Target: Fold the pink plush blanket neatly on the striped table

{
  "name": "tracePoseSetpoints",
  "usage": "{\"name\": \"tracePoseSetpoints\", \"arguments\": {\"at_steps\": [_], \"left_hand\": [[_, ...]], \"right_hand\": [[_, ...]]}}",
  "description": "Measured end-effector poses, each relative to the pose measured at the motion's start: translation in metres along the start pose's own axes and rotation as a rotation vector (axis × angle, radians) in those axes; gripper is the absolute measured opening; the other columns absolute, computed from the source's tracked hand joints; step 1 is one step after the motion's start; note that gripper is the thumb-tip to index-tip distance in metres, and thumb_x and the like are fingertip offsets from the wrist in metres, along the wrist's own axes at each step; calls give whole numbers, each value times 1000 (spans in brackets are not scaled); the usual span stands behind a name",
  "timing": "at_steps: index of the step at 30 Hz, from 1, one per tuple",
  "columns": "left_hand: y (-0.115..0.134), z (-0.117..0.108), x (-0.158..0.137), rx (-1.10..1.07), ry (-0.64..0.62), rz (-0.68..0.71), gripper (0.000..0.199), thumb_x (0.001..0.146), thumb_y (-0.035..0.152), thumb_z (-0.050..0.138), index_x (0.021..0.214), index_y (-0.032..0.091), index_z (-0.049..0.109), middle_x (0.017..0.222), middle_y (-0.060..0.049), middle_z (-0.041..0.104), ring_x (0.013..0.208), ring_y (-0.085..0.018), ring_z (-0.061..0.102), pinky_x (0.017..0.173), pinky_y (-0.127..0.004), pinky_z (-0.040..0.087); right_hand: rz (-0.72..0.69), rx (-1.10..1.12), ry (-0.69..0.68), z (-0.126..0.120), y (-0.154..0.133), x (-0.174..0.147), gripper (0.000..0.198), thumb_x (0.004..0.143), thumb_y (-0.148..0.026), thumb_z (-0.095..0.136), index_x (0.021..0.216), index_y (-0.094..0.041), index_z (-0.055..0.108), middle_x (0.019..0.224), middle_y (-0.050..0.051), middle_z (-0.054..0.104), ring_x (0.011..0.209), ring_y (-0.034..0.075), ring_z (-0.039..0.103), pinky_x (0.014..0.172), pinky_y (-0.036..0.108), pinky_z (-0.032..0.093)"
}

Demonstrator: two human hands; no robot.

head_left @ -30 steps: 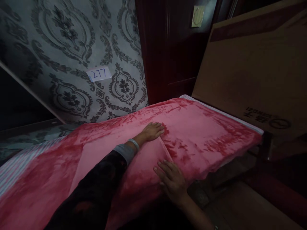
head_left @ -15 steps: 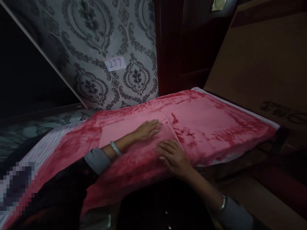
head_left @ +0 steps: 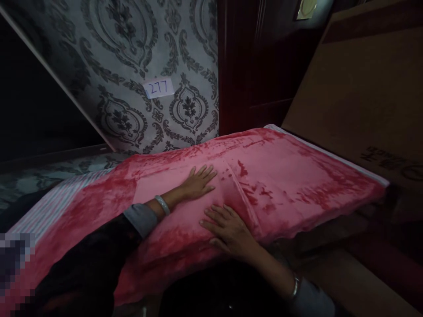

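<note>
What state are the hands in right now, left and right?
Left hand: open, flat on the pink cloth, holding nothing.
Right hand: open, resting on the pink cloth, no grip visible.

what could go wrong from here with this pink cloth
The pink cloth could bunch up: a ridge runs beside the right hand. The bracelet by the left hand might snag if it brushes the cloth. The cloth also hangs over the near side, so a firm drag that way could make it slip.
</note>
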State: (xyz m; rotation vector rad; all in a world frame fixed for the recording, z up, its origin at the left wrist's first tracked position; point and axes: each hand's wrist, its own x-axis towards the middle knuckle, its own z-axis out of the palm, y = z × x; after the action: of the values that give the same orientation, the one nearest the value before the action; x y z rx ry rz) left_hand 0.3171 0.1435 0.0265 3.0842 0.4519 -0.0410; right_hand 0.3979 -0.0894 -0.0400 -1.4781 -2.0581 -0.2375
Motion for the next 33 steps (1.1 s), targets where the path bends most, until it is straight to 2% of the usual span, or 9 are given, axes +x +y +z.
{"name": "tracePoseSetpoints", "arguments": {"at_steps": [2, 4, 8, 13, 20, 24, 27, 30, 33], "left_hand": [[-14, -4, 16, -22, -57, -83, 67, 99, 58, 32, 159, 29, 21, 167, -9, 14, 153, -35, 13, 118, -66, 13], [-25, -3, 27, -62, -74, -157, 68, 99, 60, 29, 159, 28, 21, 166, -9, 20, 152, -33, 20, 118, -61, 20], [-34, 9, 36, -81, 47, -206, 67, 99, 59, 25, 157, 24, 28, 159, -10, 38, 145, -29, 38, 116, -50, 30], [-36, 17, 34, -55, 63, -186, 67, 100, 57, 24, 157, 22, 27, 159, -10, 39, 144, -27, 39, 117, -46, 30], [-18, -7, 29, -30, 16, -252, 65, 100, 54, 28, 157, 23, 26, 163, -14, 29, 149, -31, 28, 119, -58, 20], [-2, -21, 0, -97, -35, -222, 62, 100, 56, 28, 155, 27, 31, 165, -11, 25, 152, -28, 22, 120, -58, 17], [14, -23, -39, -214, -49, -114, 58, 101, 56, 24, 152, 30, 38, 162, -6, 33, 151, -24, 24, 120, -55, 19], [30, -19, -78, -296, -52, -26, 57, 103, 54, 18, 151, 32, 40, 160, -4, 38, 151, -20, 25, 122, -51, 18], [35, -10, -101, -260, -44, -1, 58, 103, 53, 22, 154, 29, 35, 163, -7, 30, 152, -22, 21, 123, -55, 11]], "right_hand": [[6, 8, -15, -2, -1, 1, 47, 98, -50, 53, 141, -31, 55, 148, 5, 53, 138, 25, 43, 116, 50, 31], [15, 17, -31, -3, -1, 2, 48, 98, -50, 53, 142, -31, 55, 149, 5, 52, 139, 26, 43, 116, 51, 31], [23, 30, -45, -4, -1, 1, 51, 97, -52, 54, 144, -31, 53, 149, 5, 52, 140, 26, 42, 117, 51, 31], [32, 37, -28, -2, -1, 2, 50, 99, -54, 49, 144, -31, 53, 149, 5, 52, 140, 25, 42, 116, 50, 30], [5, -19, 6, -1, 1, 0, 49, 97, -51, 54, 141, -29, 56, 148, 8, 53, 138, 26, 44, 114, 51, 33], [-15, -5, -18, -15, -3, 4, 47, 99, -48, 53, 139, -26, 58, 145, 10, 55, 135, 27, 46, 111, 50, 36], [-80, 55, -36, -23, -15, 19, 45, 100, -48, 50, 136, -24, 60, 139, 11, 60, 131, 27, 50, 112, 50, 37], [-167, 126, -61, -17, -28, 37, 45, 100, -48, 51, 135, -22, 60, 134, 10, 62, 126, 26, 51, 112, 48, 37], [-202, 172, -48, 0, -34, 41, 42, 98, -47, 55, 132, -23, 63, 131, 10, 64, 125, 26, 51, 111, 48, 38]]}}
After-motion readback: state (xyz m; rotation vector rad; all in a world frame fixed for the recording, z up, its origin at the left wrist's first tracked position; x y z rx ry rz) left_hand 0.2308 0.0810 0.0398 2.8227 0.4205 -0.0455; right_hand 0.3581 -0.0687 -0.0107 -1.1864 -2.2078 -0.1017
